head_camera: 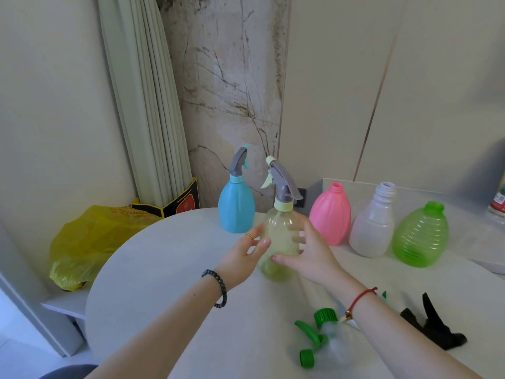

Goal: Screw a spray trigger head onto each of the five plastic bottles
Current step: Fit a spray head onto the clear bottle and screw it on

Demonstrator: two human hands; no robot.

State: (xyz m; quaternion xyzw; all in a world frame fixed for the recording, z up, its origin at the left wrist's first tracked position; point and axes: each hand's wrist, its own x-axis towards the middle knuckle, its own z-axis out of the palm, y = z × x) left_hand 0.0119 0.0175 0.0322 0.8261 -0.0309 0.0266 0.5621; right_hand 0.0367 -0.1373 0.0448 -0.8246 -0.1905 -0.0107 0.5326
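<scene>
Nearest on the round table (164,269) lay two loose heads, a green trigger head (314,333) with a clear body and a black trigger head (434,326), the first close under the right forearm and the second just to the right of it. Beyond them both hands met at the pale yellow bottle (278,233), which stood upright near the middle of the table with a grey trigger head (282,181) seated on its neck. The right hand (311,258) wrapped it loosely, thumb across the front and fingers showing dimly through the wall behind; the left hand (244,253) lay against the other side with its fingers nearly straight, touching but gripping nothing. The bottle looked empty and thin-walled, so it was probably very light, somewhat squashy and apt to tip under the top-heavy head — best held round the wide belly, with the turning done at the collar rather than at the lever. Behind it stood the blue bottle (236,206), already capped. To the right, in a row near the wall, the pink bottle (330,214), the white bottle (374,225) and the ribbed green bottle (420,236) had bare threaded necks. Smooth plastic like theirs could slip in a loose grip, though the green one's ribs should give purchase. A yellow bag (82,242) slumped on a low ledge off to the left.
</scene>
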